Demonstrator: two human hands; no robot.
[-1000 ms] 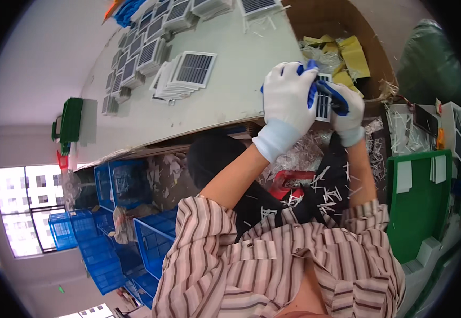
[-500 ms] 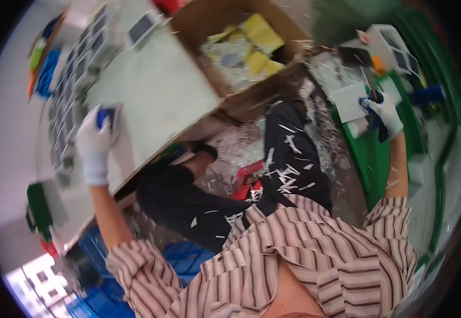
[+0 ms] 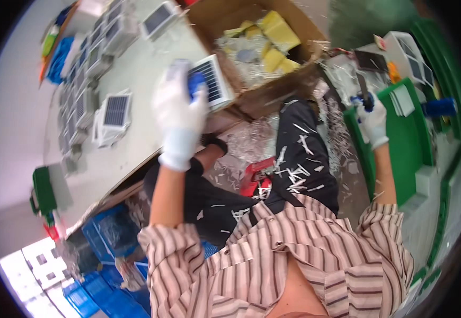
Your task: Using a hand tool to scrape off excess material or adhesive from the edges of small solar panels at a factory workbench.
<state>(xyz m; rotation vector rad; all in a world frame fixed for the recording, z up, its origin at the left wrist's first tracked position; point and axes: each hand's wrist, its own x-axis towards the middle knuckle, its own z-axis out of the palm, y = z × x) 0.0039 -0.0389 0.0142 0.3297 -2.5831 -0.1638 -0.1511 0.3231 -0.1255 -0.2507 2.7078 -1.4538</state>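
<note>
My left hand (image 3: 180, 108), in a white glove with blue fingertips, is over the right end of the white table. It is closed at the left edge of a small solar panel (image 3: 209, 79) with a dark gridded face and white border; motion blurs the fingers. My right hand (image 3: 372, 119), gloved alike, is wrapped round a knife (image 3: 363, 84) with a greyish blade, above the left side of a green tray (image 3: 400, 143). On the table a small pile of similar panels (image 3: 116, 111) lies left of my left hand. White pieces (image 3: 401, 100) rest in the tray.
Rows of stacked panels (image 3: 82, 106) line the table's far left. A cardboard box (image 3: 315, 55) holds yellow pieces and clear wrapping. White scraps litter the floor and my trousers. Blue crates (image 3: 108, 228) stand at lower left, and a blue roll (image 3: 439, 107) beside the tray.
My left hand has moved right from the panel pile to the table's right end, with a panel now at it. The white sheet by my right hand is gone from there; that hand still holds the knife.
</note>
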